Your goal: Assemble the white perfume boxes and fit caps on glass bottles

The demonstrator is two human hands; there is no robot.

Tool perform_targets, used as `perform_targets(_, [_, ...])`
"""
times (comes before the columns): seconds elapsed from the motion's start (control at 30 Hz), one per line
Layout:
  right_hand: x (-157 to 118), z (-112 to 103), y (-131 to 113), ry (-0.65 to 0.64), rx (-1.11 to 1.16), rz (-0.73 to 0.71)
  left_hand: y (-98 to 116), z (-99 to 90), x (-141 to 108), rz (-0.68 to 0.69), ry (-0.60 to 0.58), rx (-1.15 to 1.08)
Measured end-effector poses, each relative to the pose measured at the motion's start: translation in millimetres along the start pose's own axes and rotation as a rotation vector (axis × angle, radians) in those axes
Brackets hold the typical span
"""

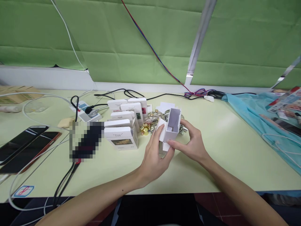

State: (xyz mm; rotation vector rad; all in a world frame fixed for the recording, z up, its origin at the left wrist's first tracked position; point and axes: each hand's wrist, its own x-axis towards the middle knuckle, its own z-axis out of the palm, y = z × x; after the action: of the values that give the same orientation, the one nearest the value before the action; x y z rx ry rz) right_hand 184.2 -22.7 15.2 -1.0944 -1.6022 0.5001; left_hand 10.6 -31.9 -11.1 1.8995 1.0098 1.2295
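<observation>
L hand [155, 161] & R hand [195, 142], fingers grasping open-topped white rect. cardboard box [172, 135]: we may crush it or crease white card flaps [162, 133] w/ too-firm squeeze.

Glassy items [153, 116] partly hidden behind the held white box [171, 135].

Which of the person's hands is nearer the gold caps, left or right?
Left. The left hand is just right of the gold caps, toward the camera; the right hand is farther right, across the open white box.
</observation>
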Motion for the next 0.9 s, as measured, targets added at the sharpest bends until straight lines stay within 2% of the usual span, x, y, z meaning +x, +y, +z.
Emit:
perform_targets(0.13, [0.7, 0.6, -1.2, -0.011, -0.006, -0.019, 0.4, -0.5, -0.3, 0.019, 0.006, 0.017])
perform_targets(0.37, [2.7, 1.4, -1.3, -0.034, -0.025, -0.067, -0.6, -2.1, 1.3, 0.15, 0.066, 0.137])
perform_targets(0.5, [3.3, 1.6, 0.1, -0.037, -0.015, -0.059, -2.4, -7.0, 1.0, 0.222, 0.017, 0.108])
perform_targets(0.63, [3.8, 1.7, 0.6, -0.039, -0.018, -0.064, -2.8, -10.1, -0.2, 0.205, 0.02, 0.086])
perform_targets(0.77, [3.5, 2.9, -0.6, -0.055, -0.04, -0.065, -1.8, -9.3, 0.7, 0.159, 0.083, 0.083])
perform_targets(0.9, [2.6, 5.0, -1.4, -0.068, -0.061, -0.059, -0.7, -9.1, 3.6, 0.185, 0.148, 0.088])
